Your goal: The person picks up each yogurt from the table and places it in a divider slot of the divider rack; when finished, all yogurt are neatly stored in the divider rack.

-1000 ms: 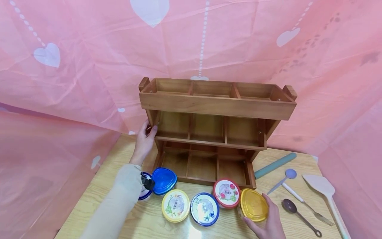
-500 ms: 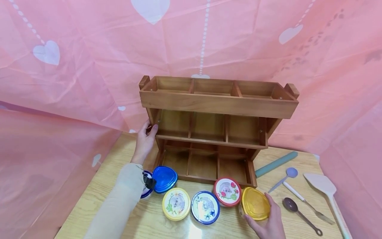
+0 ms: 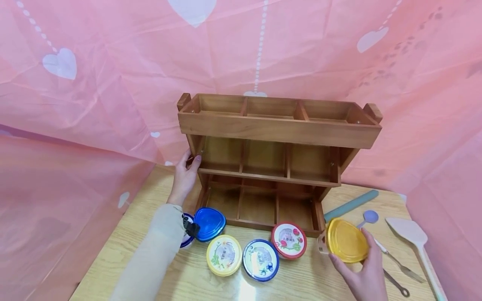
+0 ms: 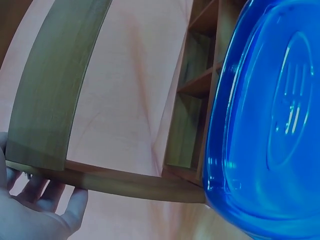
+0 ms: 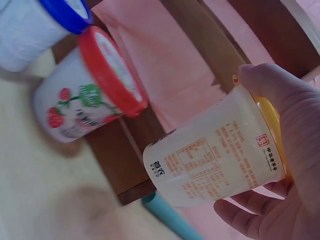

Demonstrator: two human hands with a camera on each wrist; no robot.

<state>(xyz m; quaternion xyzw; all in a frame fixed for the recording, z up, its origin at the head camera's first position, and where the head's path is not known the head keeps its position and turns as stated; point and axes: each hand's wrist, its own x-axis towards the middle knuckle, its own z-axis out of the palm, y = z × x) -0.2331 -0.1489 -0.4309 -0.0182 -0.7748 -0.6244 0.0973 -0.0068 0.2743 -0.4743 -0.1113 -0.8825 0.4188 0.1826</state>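
A three-tier wooden rack (image 3: 278,132) with divided compartments stands on the table. My left hand (image 3: 184,177) grips its left side frame at the middle tier; the left wrist view shows the fingers bent around the wood. My right hand (image 3: 363,267) holds a yellow-lidded cup (image 3: 347,241) by its lid end, tilted and lifted off the table. Printed text covers that cup's pale side in the right wrist view. Beside it stands a red-lidded cup (image 3: 288,241). A white-topped cup with a blue rim (image 3: 260,260), a pale yellow-rimmed cup (image 3: 224,256) and a blue-lidded cup (image 3: 209,225) stand further left.
Another blue-rimmed cup (image 3: 187,238) is partly behind the left wrist. At right lie a teal rod (image 3: 352,205), a purple spoon (image 3: 370,216), a fork (image 3: 403,265), a brown-handled utensil (image 3: 396,284) and a white spatula (image 3: 408,231). Pink cloth (image 3: 113,83) hangs behind and at both sides.
My right hand has raised the yellow-lidded cup and carried it right, away from the red-lidded cup. My left hand keeps its hold on the rack.
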